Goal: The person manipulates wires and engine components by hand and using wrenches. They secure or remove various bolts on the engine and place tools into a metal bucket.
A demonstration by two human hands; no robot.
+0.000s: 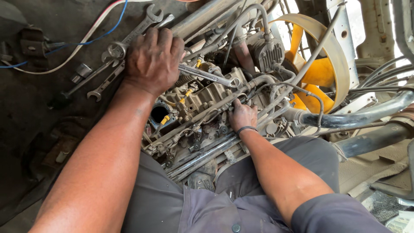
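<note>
Left hand (153, 58) gripping spanner (207, 75), fingers clamped on handle, ring end lying across engine (202, 103). Right hand (242, 115) pressing engine fitting, fingers curled together. Judging: bolt-loosening step; next calling for seating ring squarely.

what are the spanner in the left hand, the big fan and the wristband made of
Combination spanner in the left hand: looks like bright plated steel, going by its silvery shine. Fan: probably moulded plastic, since it is evenly yellow and matt, though painted metal cannot be ruled out. Wristband by the right hand: thin, dark and matt, perhaps rubber or cord; too small to tell.
</note>
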